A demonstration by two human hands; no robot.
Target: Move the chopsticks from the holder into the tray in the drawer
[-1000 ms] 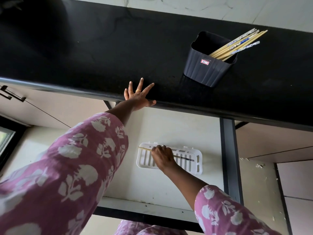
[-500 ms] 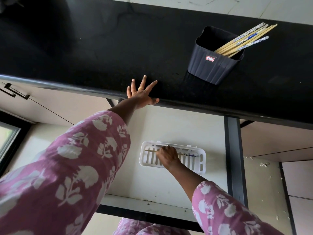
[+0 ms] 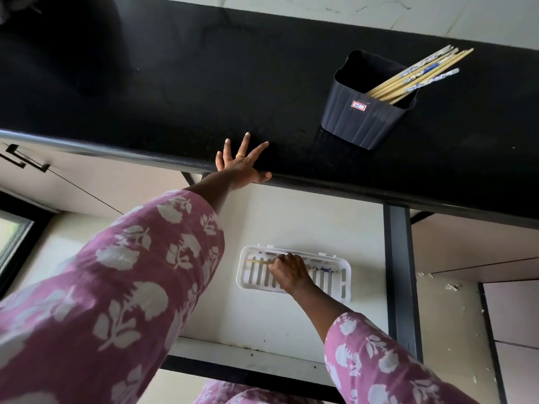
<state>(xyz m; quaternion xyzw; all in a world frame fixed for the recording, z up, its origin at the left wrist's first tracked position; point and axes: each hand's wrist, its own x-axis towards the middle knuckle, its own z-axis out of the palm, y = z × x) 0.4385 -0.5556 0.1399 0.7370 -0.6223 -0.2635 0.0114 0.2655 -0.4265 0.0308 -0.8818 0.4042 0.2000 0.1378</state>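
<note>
A dark ribbed holder stands on the black counter at the right, with several wooden chopsticks leaning out of it to the right. Below, in the open drawer, lies a white slotted tray. My right hand is over the tray, fingers curled round one chopstick that lies lengthwise in it; its blue-patterned end shows right of the hand. My left hand rests flat on the counter's front edge, fingers spread.
The drawer's dark right side rail runs beside the tray. A cabinet door with a black handle is at the left, more cabinet fronts at the right with crumbs on the floor there.
My right hand has lowered the chopstick from above the tray's rim down into the tray. The left hand stays on the counter edge.
</note>
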